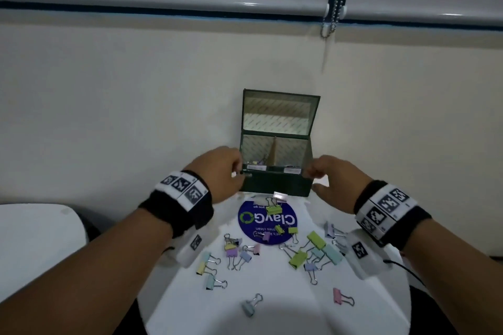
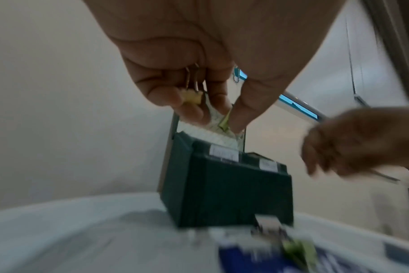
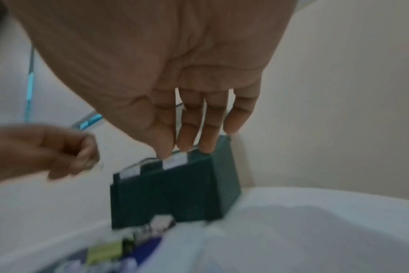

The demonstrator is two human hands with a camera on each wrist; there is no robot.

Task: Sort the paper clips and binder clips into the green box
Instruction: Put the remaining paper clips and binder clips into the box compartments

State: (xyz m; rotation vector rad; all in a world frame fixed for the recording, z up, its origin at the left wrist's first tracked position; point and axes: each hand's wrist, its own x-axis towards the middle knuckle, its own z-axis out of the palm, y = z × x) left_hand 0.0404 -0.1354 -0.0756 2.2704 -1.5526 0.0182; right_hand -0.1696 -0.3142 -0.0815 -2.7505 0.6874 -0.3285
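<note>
- Table (image 1: 272, 315): white, round, binder clips (image 1: 298, 258) scattered near the person; green box (image 1: 276, 182) at far edge, lid up.
- Left hand (image 1: 220, 171): at box's left front corner, nearer left compartment; fingers curled round yellow binder clip (image 2: 193, 97), handles up.
- Right hand (image 1: 330, 175): at box's right corner, fingers relaxed, empty.
</note>
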